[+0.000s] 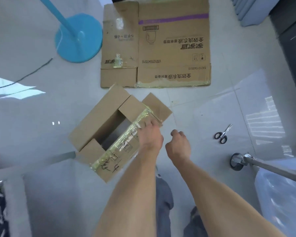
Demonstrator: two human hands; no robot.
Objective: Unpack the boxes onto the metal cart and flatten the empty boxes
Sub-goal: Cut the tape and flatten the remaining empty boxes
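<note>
An open brown cardboard box (pixel 96 127) stands on the pale tiled floor, flaps spread and its inside dark and apparently empty. My left hand (pixel 149 135) rests on the near flap, fingers on the yellowish tape along its edge. My right hand (pixel 178 144) hovers just right of the box, fingers curled loosely with nothing in them. A flattened cardboard box (pixel 174 48) with printed text and a purple stripe lies flat on the floor beyond. The metal cart's leg and castor wheel (pixel 237 161) show at the right.
Black-handled scissors (pixel 222 135) lie on the floor right of my hands. A blue round stand base (pixel 79 38) with its pole sits at the upper left, a dark cable trailing beside it. Clear plastic wrap (pixel 280 194) hangs by the cart. Stacked grey items sit top right.
</note>
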